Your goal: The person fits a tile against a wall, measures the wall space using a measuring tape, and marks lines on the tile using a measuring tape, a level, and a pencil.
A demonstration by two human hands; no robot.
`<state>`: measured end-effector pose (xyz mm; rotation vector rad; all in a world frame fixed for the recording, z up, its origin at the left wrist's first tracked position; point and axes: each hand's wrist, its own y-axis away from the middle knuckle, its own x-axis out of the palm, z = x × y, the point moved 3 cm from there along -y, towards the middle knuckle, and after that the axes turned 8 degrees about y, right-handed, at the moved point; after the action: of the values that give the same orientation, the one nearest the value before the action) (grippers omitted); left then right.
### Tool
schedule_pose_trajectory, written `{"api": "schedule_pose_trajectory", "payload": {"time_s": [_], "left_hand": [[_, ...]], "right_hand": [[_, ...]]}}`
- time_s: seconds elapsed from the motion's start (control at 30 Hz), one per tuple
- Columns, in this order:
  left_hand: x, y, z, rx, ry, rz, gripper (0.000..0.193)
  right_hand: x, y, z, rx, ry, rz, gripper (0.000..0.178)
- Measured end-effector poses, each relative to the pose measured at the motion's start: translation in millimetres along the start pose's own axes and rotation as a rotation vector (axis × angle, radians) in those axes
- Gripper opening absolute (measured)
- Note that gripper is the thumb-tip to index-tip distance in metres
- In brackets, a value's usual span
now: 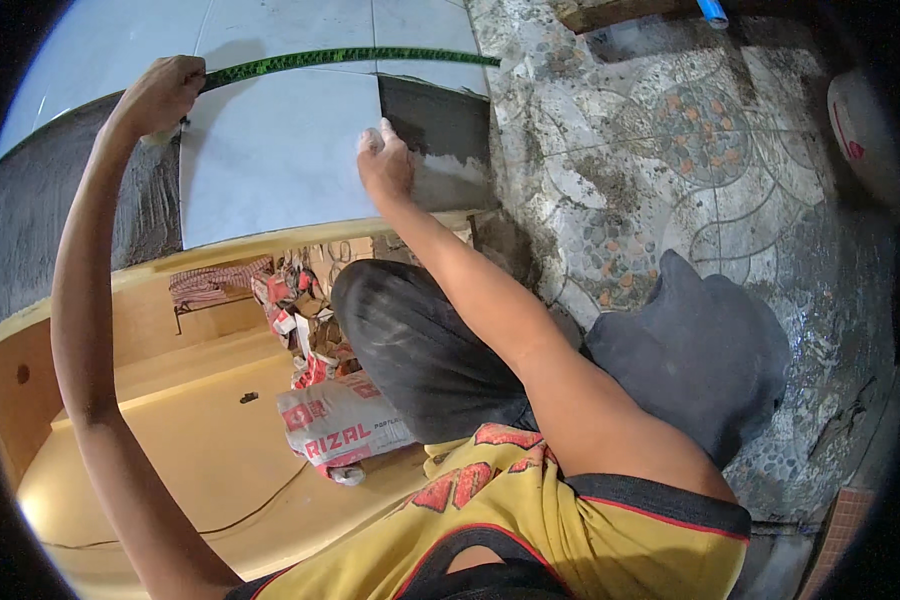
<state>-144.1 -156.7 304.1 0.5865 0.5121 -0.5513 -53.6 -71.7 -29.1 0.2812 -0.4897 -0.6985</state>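
A large pale tile (280, 155) lies in a row of bare grey mortar, in front of other pale tiles. Along its far edge stretches a long, narrow green strip (350, 58) with dark markings, which looks like a measuring tape. My left hand (167, 95) is closed on the strip's left end, above the tile's far left corner; part of its fingers is hidden. At the tile's right edge is my right hand (388, 165), its thumb and forefinger close together and dusted white. The undersides of its fingers are hidden.
Grey mortar (70, 200) borders the tile at left, and more mortar (435, 130) lies at right. Below the ledge are a cement bag (345, 425) and crumpled packaging (310, 330). A dirty patterned floor (620, 150) spreads right, with a white bucket (860, 135) beyond.
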Motion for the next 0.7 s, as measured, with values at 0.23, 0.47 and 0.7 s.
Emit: {"api": "schedule_pose_trajectory", "payload": {"time_s": [0.23,0.47,0.7], "left_hand": [[35,-34,-58,-0.062,-0.120,0.068,0.022],[43,-38,-31,0.047,-0.132,0.071,0.021],[42,-45,-41,0.027,-0.063,0.141,0.021]], "right_hand": [[-5,0,-5,-0.002,-0.001,-0.048,0.054],[-6,7,7,0.000,0.006,0.007,0.055],[-6,-2,-1,-0.063,-0.063,-0.061,0.052]]}}
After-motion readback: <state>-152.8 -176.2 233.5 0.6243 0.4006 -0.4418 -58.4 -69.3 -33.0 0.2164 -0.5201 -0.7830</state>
